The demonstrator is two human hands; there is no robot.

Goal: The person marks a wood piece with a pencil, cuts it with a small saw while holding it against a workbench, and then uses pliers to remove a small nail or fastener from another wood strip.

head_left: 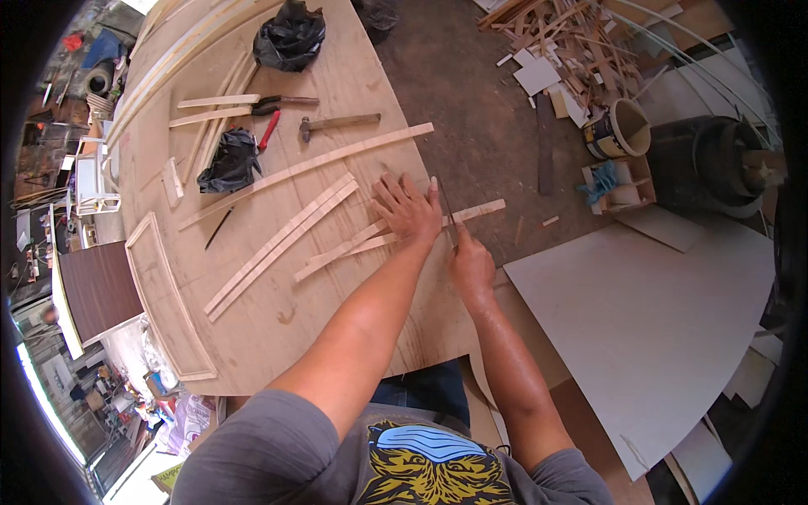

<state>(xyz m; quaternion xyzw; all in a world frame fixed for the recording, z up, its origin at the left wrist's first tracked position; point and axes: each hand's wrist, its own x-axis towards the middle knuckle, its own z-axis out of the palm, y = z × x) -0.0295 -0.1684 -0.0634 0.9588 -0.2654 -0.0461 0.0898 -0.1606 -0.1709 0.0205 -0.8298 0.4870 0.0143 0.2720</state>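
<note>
My left hand (407, 207) lies flat with fingers spread near the table's right edge, pressing on the wooden strips under it. One light wooden strip (484, 210) runs beneath the palm and sticks out past the edge. My right hand (472, 263), closed in a fist, grips a saw (449, 204) whose narrow dark blade points away from me and crosses the strip just right of my left hand. Its handle is hidden in the fist. Another short strip (324, 264) crosses the first one. Left of these lies a pair of strips (282, 246) side by side.
The plywood table (337, 320) also carries a long strip (337, 160), a hammer (341, 124), red-handled pliers (268, 130), black plastic bags (289, 38) and a wooden frame (172, 303). Right of it are a white board (648, 328), a bucket (619, 130) and scrap wood (572, 50).
</note>
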